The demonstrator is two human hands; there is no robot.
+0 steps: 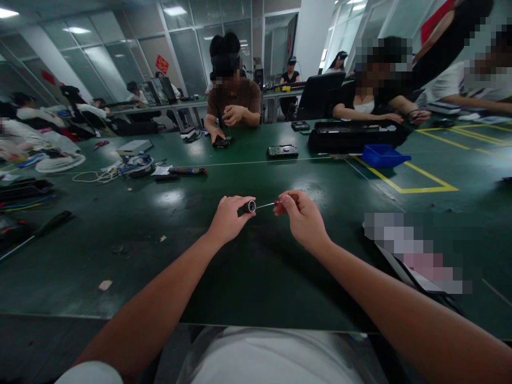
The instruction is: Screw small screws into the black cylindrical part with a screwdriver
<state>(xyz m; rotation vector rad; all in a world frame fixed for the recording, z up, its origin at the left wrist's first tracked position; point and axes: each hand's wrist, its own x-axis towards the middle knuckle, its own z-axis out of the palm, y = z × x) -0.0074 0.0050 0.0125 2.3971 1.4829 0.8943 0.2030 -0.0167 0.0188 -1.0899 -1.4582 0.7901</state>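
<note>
My left hand [229, 216] is closed around a small dark cylinder [250, 206] whose round end, with a pale ring, faces me. In my right hand [302, 216] is a screwdriver [266, 205] with a thin metal shaft and a reddish handle. Its shaft points left, and the tip is at or very near the cylinder's ringed end; whether it touches I cannot tell. Both hands are above the green table [256, 288], and fingers cover most of the handle and part of the cylinder.
Farther back are a hard drive [282, 151], a blue bin [384, 156], a long black casing [356, 136] and a pen-like tool [188, 171]. Tangled cables [136, 164] lie left. A dark folder with papers [394, 261] is at right. A person in brown [250, 98] works opposite.
</note>
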